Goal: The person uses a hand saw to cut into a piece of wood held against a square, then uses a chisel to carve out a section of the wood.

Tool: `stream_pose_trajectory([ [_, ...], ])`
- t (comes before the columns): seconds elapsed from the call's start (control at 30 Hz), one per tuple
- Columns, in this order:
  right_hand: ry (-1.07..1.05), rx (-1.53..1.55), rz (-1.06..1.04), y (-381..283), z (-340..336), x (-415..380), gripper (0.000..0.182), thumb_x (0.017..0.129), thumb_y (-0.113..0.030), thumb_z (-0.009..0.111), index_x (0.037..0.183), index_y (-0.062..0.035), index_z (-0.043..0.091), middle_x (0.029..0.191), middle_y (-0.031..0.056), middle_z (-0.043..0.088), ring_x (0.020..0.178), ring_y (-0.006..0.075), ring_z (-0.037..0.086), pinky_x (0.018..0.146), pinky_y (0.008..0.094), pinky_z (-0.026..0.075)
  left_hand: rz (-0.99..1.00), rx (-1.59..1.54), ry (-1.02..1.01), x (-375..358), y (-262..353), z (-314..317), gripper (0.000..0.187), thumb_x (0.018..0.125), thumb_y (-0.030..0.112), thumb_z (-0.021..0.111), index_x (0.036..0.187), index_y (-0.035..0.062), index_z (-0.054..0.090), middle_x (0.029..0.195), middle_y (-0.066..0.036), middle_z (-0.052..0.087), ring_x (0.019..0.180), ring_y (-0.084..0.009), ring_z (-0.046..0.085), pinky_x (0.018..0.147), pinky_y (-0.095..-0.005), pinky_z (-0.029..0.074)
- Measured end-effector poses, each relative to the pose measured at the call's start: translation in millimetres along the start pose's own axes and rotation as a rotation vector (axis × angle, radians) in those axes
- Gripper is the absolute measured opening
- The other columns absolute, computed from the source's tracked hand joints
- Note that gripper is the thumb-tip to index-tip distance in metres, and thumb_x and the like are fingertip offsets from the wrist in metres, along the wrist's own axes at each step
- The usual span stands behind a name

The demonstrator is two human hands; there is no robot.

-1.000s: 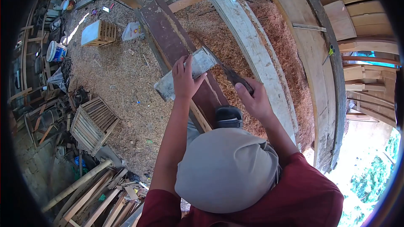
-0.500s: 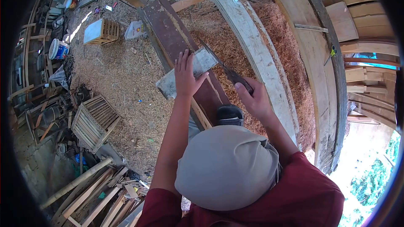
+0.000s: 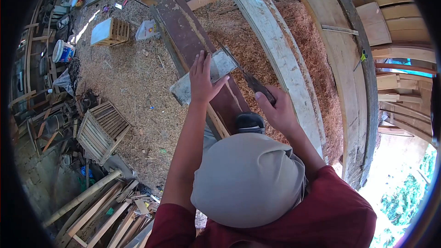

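A short whitish wooden board lies crosswise over a long maroon plank. My left hand rests flat on the board with its fingers stretched out and the thumb apart. Its fingertips reach past the board's far edge. In my right hand is a handsaw, held by its dark handle. The saw's narrow blade runs up to the board's right end and seems to touch it. How deep the teeth sit in the wood cannot be made out. A black shoe presses on the plank's near end.
Long pale planks curve along my right side above sawdust. A slatted crate and a smaller white-topped crate stand on the left, near a bucket. Wood offcuts are heaped at lower left. A grey cap covers the lower middle.
The right hand and handsaw have shifted very slightly, up and to the left. The left hand stays on the board, and the view has moved a little.
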State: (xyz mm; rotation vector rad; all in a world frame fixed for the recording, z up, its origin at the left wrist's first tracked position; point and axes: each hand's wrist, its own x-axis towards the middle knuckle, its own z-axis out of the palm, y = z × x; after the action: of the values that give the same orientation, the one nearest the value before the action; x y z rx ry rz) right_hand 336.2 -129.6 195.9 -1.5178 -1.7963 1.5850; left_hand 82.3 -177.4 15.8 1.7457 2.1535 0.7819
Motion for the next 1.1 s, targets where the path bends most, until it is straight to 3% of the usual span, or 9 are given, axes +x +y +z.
stream_pose_trajectory([
  [0.43, 0.003, 0.01, 0.072, -9.7, -1.2, -10.2, 0.039, 0.104, -0.032, 0.071, 0.086, 0.0024, 0.067, 0.063, 0.0046, 0.056, 0.06, 0.0121, 0.049, 0.056, 0.0364, 0.041, -0.031, 0.13, -0.045, 0.0, 4.5, 5.8, 0.088, 0.09, 0.056, 0.081, 0.161, 0.0139, 0.05, 0.175, -0.023, 0.032, 0.159, -0.0467, 0.032, 0.127, -0.0618, 0.03],
  [0.53, 0.038, 0.089, 0.169, -11.0, 1.9, -8.8, 0.04, 0.105, -0.032, 0.071, 0.086, 0.0029, 0.067, 0.063, 0.0041, 0.057, 0.06, 0.0121, 0.049, 0.056, 0.0363, 0.041, -0.038, 0.135, -0.067, -0.1, 4.9, 5.6, 0.088, 0.09, 0.057, 0.081, 0.161, 0.015, 0.051, 0.175, -0.023, 0.032, 0.16, -0.0468, 0.031, 0.127, -0.0634, 0.028],
  [0.93, 0.026, -0.011, 0.174, -30.1, 0.6, 5.7, 0.045, 0.104, -0.038, 0.069, 0.089, 0.0033, 0.069, 0.063, 0.0093, 0.058, 0.06, 0.0153, 0.052, 0.059, 0.0388, 0.045, -0.087, 0.205, -0.09, 1.7, 4.2, 11.1, 0.09, 0.089, 0.062, 0.079, 0.162, 0.0165, 0.05, 0.178, -0.022, 0.028, 0.166, -0.0436, 0.023, 0.13, -0.0654, 0.022],
  [1.03, 0.056, 0.043, 0.211, -23.3, 2.9, 7.7, 0.047, 0.103, -0.041, 0.07, 0.09, 0.0037, 0.07, 0.065, 0.0131, 0.062, 0.06, 0.0193, 0.056, 0.061, 0.0402, 0.048, -0.078, 0.206, -0.101, 2.4, 1.6, 12.2, 0.091, 0.091, 0.064, 0.077, 0.163, 0.0168, 0.049, 0.179, -0.022, 0.027, 0.166, -0.0436, 0.022, 0.13, -0.0665, 0.021],
  [1.1, 0.065, -0.059, 0.166, -16.8, 14.2, 26.6, 0.048, 0.106, -0.042, 0.068, 0.09, 0.0039, 0.069, 0.067, 0.0071, 0.061, 0.062, 0.0135, 0.054, 0.059, 0.037, 0.045, -0.067, 0.21, -0.122, 2.8, 0.3, 11.9, 0.092, 0.092, 0.066, 0.075, 0.164, 0.017, 0.046, 0.18, -0.022, 0.025, 0.167, -0.044, 0.02, 0.129, -0.0673, 0.02],
])
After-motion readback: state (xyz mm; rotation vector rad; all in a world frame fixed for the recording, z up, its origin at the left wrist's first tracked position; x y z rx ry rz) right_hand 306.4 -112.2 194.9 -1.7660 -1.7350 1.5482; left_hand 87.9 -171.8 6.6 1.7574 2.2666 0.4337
